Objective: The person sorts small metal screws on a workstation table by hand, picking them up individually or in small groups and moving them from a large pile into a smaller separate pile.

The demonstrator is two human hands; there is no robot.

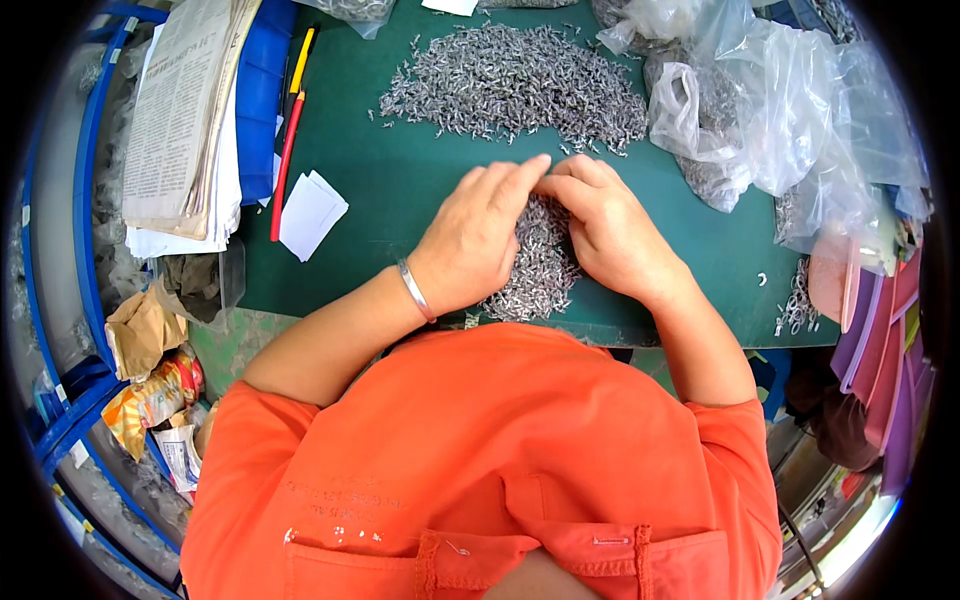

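A small heap of tiny silvery metal parts [537, 265] lies at the near edge of the green table, between my two hands. My left hand [470, 235], with a metal bangle at the wrist, rests along the heap's left side, fingers bent and close together. From the right comes my right hand [610, 222], its fingers curled inward. The fingertips of both hands meet at the heap's far end; anything pinched there is hidden or too small to make out. Farther back a larger heap of similar parts [515, 82] is spread out.
Clear plastic bags [790, 100] of metal parts stand at the back right. White paper slips [313, 212], a red pencil [288, 165] and a yellow-black cutter [301, 62] lie left. Beyond them are stacked newspapers [180, 120] by a blue bin [262, 110]. Small metal pieces [797, 305] lie near the right edge.
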